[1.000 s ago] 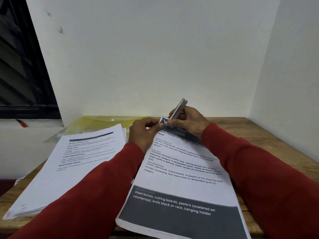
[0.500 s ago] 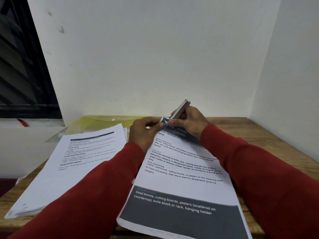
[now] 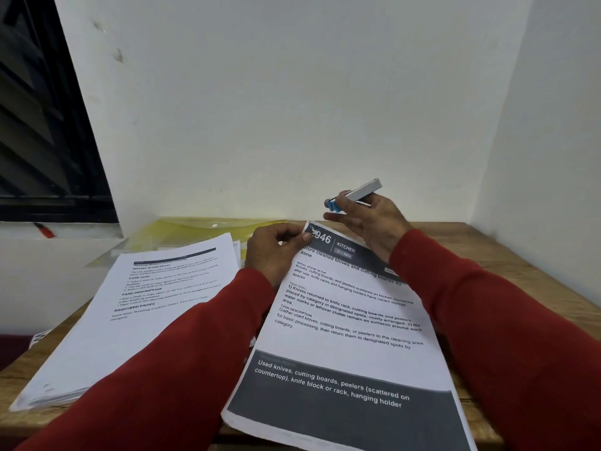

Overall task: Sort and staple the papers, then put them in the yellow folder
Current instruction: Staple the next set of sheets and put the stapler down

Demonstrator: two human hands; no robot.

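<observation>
The right hand [image 3: 364, 219] has its fingers [image 3: 338, 203] curled round a small stapler with a silver top and a blue nose [image 3: 354, 193], held in the air just above the top left corner of the printed sheet set with dark header and footer bands [image 3: 351, 320]. The left hand [image 3: 276, 249] pinches that same corner between thumb and forefinger, pressing it toward the wooden worktop [image 3: 507, 265]. A mark at the pinched corner may be a staple, though it is too small to tell. To the left lies a thick stack of white printed papers [image 3: 130, 314], its far end lapping over the translucent yellow plastic folder [image 3: 208, 226] that lies flat against the wall, well apart from the stapler. The risks from here look modest but real: if the staple did not clinch through every sheet, the set could fan apart when lifted; if the left fingers let go too soon, the sheets underneath could slip out of line; and the folder, partly buried under the stack, could drag those papers askew when it is pulled free.
</observation>
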